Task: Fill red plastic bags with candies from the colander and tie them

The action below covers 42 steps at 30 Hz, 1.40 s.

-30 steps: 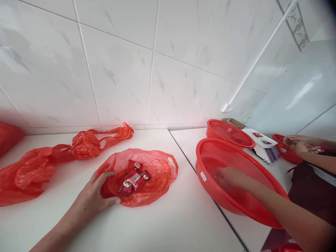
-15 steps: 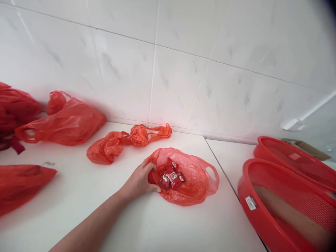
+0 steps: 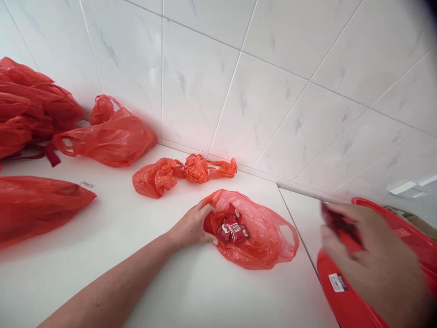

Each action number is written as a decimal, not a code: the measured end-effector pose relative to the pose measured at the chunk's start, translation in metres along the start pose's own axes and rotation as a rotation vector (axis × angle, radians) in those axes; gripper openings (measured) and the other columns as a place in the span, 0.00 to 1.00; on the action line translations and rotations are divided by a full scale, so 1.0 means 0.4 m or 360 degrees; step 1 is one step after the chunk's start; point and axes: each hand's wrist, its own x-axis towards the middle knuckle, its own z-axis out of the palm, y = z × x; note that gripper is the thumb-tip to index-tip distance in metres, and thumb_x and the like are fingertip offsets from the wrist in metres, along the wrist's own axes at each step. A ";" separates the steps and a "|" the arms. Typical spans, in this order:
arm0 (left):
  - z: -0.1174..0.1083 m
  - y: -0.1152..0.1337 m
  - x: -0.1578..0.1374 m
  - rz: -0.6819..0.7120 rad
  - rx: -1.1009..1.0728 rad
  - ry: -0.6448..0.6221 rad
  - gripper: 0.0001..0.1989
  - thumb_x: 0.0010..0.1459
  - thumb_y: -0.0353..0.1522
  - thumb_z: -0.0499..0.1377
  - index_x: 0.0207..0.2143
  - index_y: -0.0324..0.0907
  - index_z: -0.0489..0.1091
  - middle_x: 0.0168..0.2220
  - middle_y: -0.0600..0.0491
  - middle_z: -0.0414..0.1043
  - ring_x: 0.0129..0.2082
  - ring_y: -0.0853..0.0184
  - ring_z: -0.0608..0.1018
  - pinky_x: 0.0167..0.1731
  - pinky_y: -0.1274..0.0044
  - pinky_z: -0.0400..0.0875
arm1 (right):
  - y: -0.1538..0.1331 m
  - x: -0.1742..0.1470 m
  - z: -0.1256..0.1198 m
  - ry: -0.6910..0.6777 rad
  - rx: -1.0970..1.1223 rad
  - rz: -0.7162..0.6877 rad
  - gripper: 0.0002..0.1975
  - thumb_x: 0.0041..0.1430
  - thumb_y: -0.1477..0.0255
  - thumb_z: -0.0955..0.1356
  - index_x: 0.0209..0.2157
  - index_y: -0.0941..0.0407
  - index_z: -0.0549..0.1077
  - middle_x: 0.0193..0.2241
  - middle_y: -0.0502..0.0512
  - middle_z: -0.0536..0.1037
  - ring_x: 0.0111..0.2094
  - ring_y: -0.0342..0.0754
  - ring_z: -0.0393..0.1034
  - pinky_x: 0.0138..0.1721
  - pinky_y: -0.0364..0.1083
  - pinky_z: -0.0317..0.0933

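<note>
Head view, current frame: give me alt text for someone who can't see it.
A person's left hand grips the edge of an open red plastic bag with small red packets inside, on a white table. The right hand, motion-blurred, holds a dark-red item and partly covers a red basket. Other red bags lie leftward.

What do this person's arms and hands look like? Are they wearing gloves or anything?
No gloves: the left hand and right hand are bare. The left forearm shows no sleeve, watch or bracelet, just a tiny spot. The right hand is blurry, so I can't tell about rings there.
</note>
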 end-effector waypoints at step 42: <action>-0.238 0.123 0.134 -0.0447 -0.1398 0.0601 0.06 0.48 0.33 0.58 0.24 0.40 0.63 0.25 0.55 0.66 0.26 0.71 0.70 0.29 0.78 0.66 | 0.054 0.093 0.284 0.0099 0.1866 0.1059 0.14 0.48 0.61 0.73 0.32 0.56 0.73 0.33 0.52 0.76 0.41 0.51 0.70 0.49 0.54 0.62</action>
